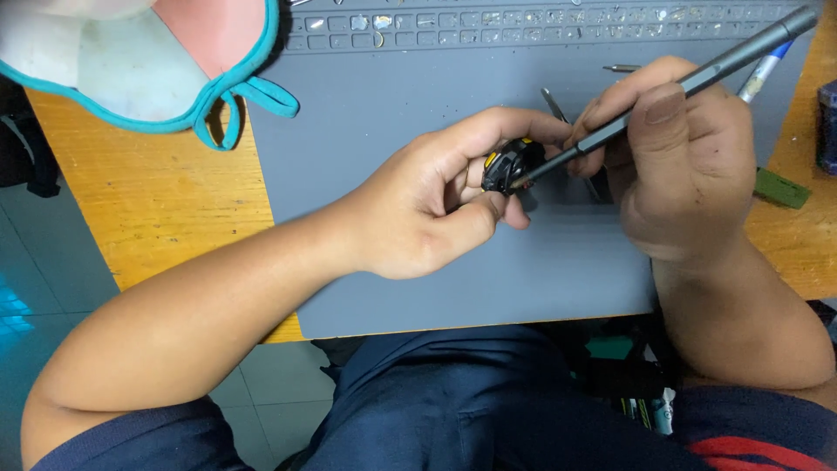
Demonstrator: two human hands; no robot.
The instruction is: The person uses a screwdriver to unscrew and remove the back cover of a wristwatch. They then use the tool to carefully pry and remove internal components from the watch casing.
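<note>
Pinched between thumb and fingers of the left hand (418, 209), a small black part with a yellow patch (510, 164) is held just above the grey mat (418, 288) on the desk (157, 192), near the middle of the scene. The right hand (689, 166) is closed round a slim grey driver (697, 80), whose long axis runs from far right down to the left, its tip touching the part's right side. The two hands are set close together, the part between them. A green block (782, 188) lies at the right.
</note>
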